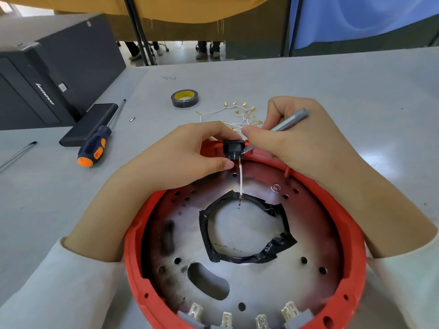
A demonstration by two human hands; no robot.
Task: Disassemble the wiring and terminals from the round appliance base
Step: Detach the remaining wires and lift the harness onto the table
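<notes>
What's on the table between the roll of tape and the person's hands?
In the head view, a bunch of loose white wires with gold ends lies between the tape and the hands.

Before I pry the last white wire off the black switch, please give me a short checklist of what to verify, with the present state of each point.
1. Left hand grips the black switch firmly: ok, fingers pinch it at the far rim.
2. Tool tip at the terminal: ok, the grey metal tool in the right hand meets the switch's side.
3. White wire still attached: ok, it runs from the switch down to the black tape ring.
4. Red base steady: cannot tell; both forearms lie beside it.
5. Removed wires out of the way: ok, heaped beyond the hands.
6. Terminal loosened: cannot tell.
</notes>
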